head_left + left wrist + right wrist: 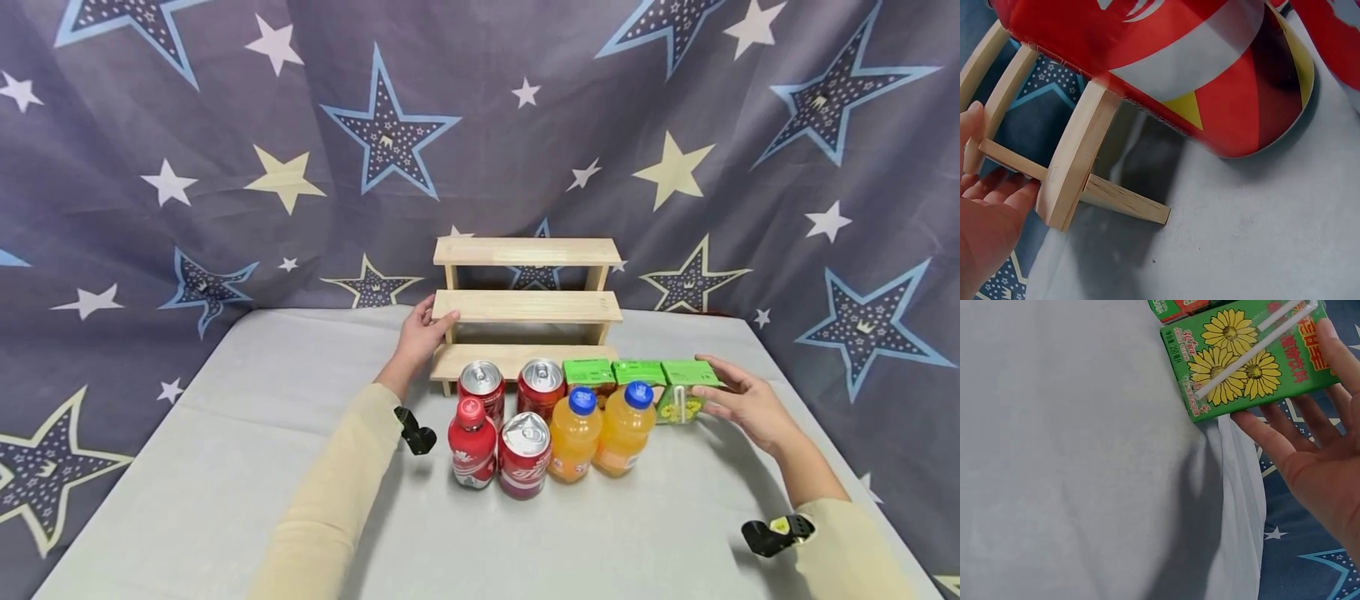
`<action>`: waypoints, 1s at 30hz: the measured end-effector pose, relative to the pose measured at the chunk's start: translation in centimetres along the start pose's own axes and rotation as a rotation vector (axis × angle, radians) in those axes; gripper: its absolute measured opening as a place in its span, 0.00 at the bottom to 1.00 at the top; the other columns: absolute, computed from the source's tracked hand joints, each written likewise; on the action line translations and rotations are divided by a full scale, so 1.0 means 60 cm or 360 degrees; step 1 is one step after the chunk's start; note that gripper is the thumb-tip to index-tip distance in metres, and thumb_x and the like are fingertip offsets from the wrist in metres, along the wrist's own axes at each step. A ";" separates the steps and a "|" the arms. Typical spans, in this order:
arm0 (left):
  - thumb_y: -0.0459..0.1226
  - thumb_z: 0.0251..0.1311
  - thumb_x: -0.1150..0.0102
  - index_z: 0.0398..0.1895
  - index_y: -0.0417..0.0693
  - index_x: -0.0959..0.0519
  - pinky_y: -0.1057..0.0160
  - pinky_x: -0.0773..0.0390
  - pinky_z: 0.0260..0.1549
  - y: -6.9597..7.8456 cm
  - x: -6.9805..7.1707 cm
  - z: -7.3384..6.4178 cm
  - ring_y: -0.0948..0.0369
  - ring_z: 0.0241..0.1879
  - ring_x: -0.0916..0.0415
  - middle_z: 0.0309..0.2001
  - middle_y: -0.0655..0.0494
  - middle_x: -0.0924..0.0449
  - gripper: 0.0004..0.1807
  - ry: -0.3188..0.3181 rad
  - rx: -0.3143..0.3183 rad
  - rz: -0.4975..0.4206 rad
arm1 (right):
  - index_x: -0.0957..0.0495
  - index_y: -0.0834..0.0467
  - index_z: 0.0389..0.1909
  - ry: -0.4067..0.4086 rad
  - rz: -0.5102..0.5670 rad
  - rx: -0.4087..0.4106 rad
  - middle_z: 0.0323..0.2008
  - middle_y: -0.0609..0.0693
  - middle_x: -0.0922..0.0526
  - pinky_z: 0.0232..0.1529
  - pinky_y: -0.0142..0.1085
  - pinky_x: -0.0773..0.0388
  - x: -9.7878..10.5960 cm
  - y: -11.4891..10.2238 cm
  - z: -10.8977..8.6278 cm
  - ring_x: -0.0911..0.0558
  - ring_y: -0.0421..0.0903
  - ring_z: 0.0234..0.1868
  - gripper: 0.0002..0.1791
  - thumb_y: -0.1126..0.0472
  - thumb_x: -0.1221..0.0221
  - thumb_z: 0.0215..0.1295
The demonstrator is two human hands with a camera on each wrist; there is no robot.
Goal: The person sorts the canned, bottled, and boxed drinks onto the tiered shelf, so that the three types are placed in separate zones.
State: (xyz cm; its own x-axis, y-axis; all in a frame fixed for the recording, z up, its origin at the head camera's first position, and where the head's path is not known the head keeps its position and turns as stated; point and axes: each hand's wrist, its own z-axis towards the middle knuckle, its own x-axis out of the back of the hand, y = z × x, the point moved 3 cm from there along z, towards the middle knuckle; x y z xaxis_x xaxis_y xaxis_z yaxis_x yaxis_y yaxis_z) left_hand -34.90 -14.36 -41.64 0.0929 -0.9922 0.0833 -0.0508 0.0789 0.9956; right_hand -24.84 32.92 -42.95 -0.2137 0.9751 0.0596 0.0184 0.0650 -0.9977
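My left hand (422,333) grips the left side of a three-tier wooden shelf (525,307), thumb over the middle board and fingers around its side support. In the left wrist view, those fingers (1013,190) curl at the support. My right hand (757,408) holds the rightmost green drink carton (678,404), which shows yellow flowers and a white straw (1254,350). The thumb lies at the carton's upper corner, the other fingers along its side and partly hidden behind it. Two more green cartons (637,372) stand in line to its left.
Before the shelf stand red cans (524,454), a red bottle (472,446) and two orange drink bottles (575,437) with blue caps, close together. All rest on a white-covered table (225,467). A star-patterned curtain (480,167) hangs behind the shelf.
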 end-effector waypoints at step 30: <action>0.39 0.60 0.41 0.73 0.55 0.50 0.52 0.28 0.59 0.008 -0.003 -0.007 0.47 0.58 0.29 0.62 0.41 0.32 0.41 0.0012 0.0066 0.0001 | 0.30 0.54 0.62 0.0385 0.0146 0.0192 0.39 0.32 0.18 0.31 0.29 0.17 0.008 -0.133 -0.010 0.18 0.27 0.37 0.30 0.67 0.36 0.56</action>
State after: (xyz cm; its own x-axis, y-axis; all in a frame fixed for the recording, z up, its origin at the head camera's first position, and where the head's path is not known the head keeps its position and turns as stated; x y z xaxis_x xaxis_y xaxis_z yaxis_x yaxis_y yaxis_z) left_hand -34.53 -14.09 -41.13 0.1000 -0.9914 0.0844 -0.0923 0.0752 0.9929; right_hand -24.49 33.00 -34.91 0.0231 0.9989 -0.0396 -0.0927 -0.0373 -0.9950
